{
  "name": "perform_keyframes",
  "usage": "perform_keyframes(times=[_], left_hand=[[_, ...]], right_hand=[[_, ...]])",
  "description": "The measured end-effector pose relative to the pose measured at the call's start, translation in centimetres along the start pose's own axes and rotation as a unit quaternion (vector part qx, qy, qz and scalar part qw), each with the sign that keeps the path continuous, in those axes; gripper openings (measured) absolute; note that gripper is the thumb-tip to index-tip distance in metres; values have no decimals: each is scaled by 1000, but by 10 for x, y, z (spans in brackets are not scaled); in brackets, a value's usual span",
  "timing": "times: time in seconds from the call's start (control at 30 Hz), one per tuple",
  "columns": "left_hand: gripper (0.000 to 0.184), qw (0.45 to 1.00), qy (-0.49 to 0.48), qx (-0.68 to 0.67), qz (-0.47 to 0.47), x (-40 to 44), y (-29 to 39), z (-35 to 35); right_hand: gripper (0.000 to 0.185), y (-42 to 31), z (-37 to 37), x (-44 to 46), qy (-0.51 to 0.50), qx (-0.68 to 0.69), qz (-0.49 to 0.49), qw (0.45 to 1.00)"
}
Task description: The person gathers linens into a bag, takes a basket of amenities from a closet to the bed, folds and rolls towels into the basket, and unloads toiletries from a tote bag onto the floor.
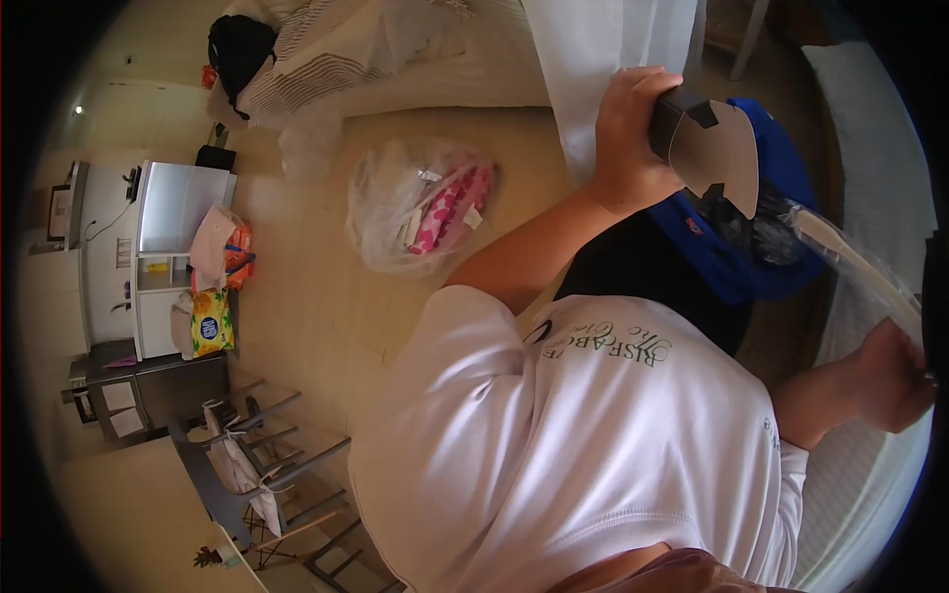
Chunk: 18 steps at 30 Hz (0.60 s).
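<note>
My left hand (633, 138) is wrapped around a dark box (677, 119), whose pale end flap (722, 153) and small black tabs stand out from its end. Below the box, a blue bag (682, 232) lies open against my dark trousers, with crumpled dark plastic (771, 232) in its mouth. Toward the right edge, my right hand (890, 381) is closed at the end of a long pale strip in clear plastic (850, 247). The strip runs from the blue bag up to that hand; its exact kind is unclear.
A clear plastic bag with a pink patterned item (450, 208) lies on the wooden floor (326, 257). Bedding (395, 49) is at the top, a white padded surface (860, 158) on the right. A fridge (183, 208), bags (213, 321) and chairs (287, 445) stand left.
</note>
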<state>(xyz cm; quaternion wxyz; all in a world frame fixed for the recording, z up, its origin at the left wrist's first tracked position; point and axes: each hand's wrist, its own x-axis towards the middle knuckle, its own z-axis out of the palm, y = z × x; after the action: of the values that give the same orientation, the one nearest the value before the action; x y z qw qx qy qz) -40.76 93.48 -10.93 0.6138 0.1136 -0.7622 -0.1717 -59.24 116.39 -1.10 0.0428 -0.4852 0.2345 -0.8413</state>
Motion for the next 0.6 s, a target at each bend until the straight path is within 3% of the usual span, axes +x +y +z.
perform_keyframes(times=[0.07,0.17,0.23,0.33,0.47,0.53,0.6], left_hand=[[67,1000,5,-16,-15,0,2,3],[68,1000,-1,-22,-16,0,0,1],[68,1000,-8,-16,-14,-2,-2,0],[69,1000,-24,-3,-13,-4,-3,-2],[71,993,-115,20,-25,1,5,-1],[72,983,-176,13,-51,6,12,1],[73,977,-200,11,-71,11,11,8]], right_hand=[[24,-3,10,-2,8,5,11,1000],[19,4,12,-14,47,181,10,982],[23,2,1,-14,-79,104,11,991],[28,7,24,-21,-152,-64,-23,986],[15,30,76,-18,-271,-373,-113,880],[22,55,79,-12,-334,-465,-64,817],[29,69,83,-20,-291,-545,-42,785]])
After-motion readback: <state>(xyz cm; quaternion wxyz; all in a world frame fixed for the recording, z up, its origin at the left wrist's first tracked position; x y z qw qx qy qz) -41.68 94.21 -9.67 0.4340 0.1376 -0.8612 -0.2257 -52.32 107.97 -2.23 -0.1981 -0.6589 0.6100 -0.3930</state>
